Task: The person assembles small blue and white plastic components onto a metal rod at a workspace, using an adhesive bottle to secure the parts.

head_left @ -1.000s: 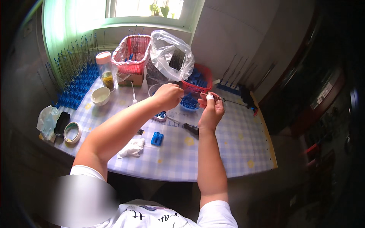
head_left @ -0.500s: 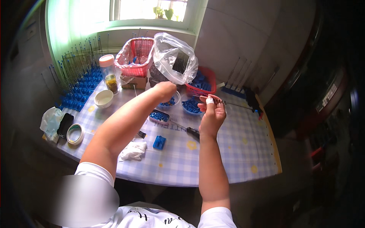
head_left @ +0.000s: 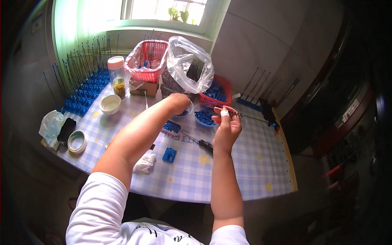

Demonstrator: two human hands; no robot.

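My right hand (head_left: 226, 126) holds a thin metal rod with a coiled spring (head_left: 241, 116) on it; the rod points right over the checked tablecloth (head_left: 228, 171). A white bandage wraps one finger of that hand. My left hand (head_left: 179, 103) reaches down over a small clear bowl of blue plastic pieces (head_left: 183, 113), fingers curled and hidden from view. A second bowl of blue pieces (head_left: 203, 117) sits just left of my right hand. A blue plastic block (head_left: 169, 155) lies on the cloth below my left forearm.
A clear plastic bag (head_left: 188, 69), a red basket (head_left: 148, 61), a smaller red tray of blue parts (head_left: 218, 90), an orange-lidded jar (head_left: 117, 76), a white bowl (head_left: 110, 104), a tape roll (head_left: 76, 141), rows of blue-based rods (head_left: 83, 87), a screwdriver (head_left: 200, 142) and a crumpled tissue (head_left: 143, 163).
My left hand has left the rod near my right hand and moved left and down to the bowl of blue pieces. My right hand keeps the rod about where it was.
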